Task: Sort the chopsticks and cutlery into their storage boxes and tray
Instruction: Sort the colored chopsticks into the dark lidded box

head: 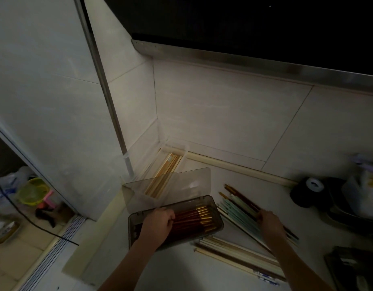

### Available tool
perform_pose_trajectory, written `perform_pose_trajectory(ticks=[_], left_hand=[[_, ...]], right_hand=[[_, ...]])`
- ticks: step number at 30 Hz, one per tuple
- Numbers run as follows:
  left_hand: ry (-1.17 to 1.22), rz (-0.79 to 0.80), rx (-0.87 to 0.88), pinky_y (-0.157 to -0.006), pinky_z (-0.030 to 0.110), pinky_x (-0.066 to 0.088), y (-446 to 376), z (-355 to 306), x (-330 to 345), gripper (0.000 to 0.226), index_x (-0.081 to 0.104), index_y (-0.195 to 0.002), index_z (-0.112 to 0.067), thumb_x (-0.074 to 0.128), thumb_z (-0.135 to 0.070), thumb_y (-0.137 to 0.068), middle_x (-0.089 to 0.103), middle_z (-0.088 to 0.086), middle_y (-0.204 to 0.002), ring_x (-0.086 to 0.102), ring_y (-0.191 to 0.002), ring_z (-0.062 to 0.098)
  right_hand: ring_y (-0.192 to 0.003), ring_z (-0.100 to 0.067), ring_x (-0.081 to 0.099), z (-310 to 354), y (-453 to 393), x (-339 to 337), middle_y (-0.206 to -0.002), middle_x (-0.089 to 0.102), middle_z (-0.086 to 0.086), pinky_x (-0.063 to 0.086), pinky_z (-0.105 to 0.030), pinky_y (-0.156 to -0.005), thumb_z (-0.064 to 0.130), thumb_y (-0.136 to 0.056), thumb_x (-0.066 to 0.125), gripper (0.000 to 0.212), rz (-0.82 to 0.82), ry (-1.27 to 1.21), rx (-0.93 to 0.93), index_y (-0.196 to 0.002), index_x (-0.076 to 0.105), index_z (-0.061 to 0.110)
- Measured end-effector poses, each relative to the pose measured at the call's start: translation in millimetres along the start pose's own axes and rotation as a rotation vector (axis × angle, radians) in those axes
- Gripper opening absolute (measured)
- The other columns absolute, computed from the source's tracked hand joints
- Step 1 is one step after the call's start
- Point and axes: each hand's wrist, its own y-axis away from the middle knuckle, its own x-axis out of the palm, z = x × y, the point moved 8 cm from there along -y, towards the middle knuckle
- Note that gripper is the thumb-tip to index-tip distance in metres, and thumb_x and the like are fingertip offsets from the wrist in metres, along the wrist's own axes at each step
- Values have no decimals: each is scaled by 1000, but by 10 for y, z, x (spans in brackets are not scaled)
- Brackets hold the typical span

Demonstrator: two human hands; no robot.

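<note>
Red chopsticks (191,220) lie in the grey box (218,215) on the desk (254,179) — my left hand (158,224) curls on them. My right hand (269,224) pinches the loose mint sticks (233,208) beside it. A clear box (170,164) sits behind — no readable writing anywhere.

A smoky translucent storage box (218,219) lies on the counter with its hinged lid (170,185) raised. Inside, dark red chopsticks with gold tips (194,219) lie side by side, tips to the right. Behind it a clear box (182,151) in the corner holds pale wooden chopsticks (170,164). Right of the open box, mint-green chopsticks (238,213) fan out with a few dark ones (the count is unclear). Cream chopsticks (233,250) lie in front.
</note>
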Motion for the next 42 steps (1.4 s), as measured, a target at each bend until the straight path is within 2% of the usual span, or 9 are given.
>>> perform_pose_trajectory(ticks=[10, 14, 17, 20, 25, 29, 32, 36, 42], left_hand=[[-5, 16, -6, -83, 27, 44, -23, -4, 17, 20, 62, -105, -22, 50, -18, -90, 62, -4, -110, 56, -102, 14], [-21, 28, -3, -84, 28, 44, -15, 0, 57, 22, 62, -106, -23, 50, -18, -89, 61, -4, -111, 55, -104, 16], [-28, 28, 2, -84, 28, 43, -8, -12, 71, 22, 62, -106, -23, 50, -18, -89, 61, -4, -111, 54, -106, 16], [-20, 21, 9, -82, 28, 44, -10, -18, 86, 21, 62, -104, -23, 51, -18, -88, 61, -4, -108, 54, -105, 16], [-2, 18, 14, -83, 28, 43, -26, -35, 80, 20, 62, -103, -22, 51, -17, -87, 62, -3, -106, 55, -104, 17], [-11, 39, 22, -86, 29, 42, -26, -34, 117, 21, 62, -105, -22, 51, -17, -87, 64, -3, -107, 53, -109, 16], [-31, 50, 20, -88, 29, 42, -24, -28, 135, 21, 61, -105, -23, 50, -18, -88, 64, -4, -108, 51, -113, 15], [-38, 48, 15, -85, 28, 42, -23, -42, 125, 21, 61, -105, -23, 50, -18, -88, 62, -3, -108, 53, -108, 16], [-20, 41, 14, -85, 28, 42, -26, -61, 102, 22, 61, -105, -23, 49, -18, -87, 61, -3, -109, 54, -106, 17]], right_hand=[[-100, -32, 64, 108, -54, 23, -105, 63, -24, 49, -32, -88, -9, -92, 43, 23, 9, 219, -60, -107, 59, -5], [-58, -31, 67, 29, -179, 203, -68, 65, -23, 54, -26, -50, -13, -45, 87, 36, 58, 298, -74, -73, 64, -11], [-70, -27, 69, 155, -68, 61, -82, 67, -18, 56, -32, -61, -11, -61, 80, 32, 52, 296, -116, -85, 61, -2], [-115, -13, 55, 158, -18, -29, -126, 56, -4, 41, -20, -95, 7, -98, 39, 27, -28, 239, -149, -123, 48, 10], [-71, -18, 69, 221, 5, 3, -83, 69, -12, 54, -20, -62, -10, -63, 79, 31, -37, 341, -207, -87, 65, 1], [-109, -15, 59, 183, 65, -50, -122, 59, -6, 46, -23, -91, 4, -95, 45, 29, -33, 354, -137, -123, 50, 8], [-70, -25, 69, 184, 5, 3, -81, 68, -16, 56, -31, -59, -10, -58, 82, 34, -33, 399, -173, -87, 66, -3], [-53, -31, 66, 185, 36, -18, -63, 66, -19, 52, -32, -46, -16, -53, 82, 25, -75, 376, -186, -68, 66, -4], [-109, -18, 60, 183, 71, -12, -121, 61, -7, 48, -25, -88, 6, -96, 42, 25, 12, 450, -141, -118, 55, 8]])
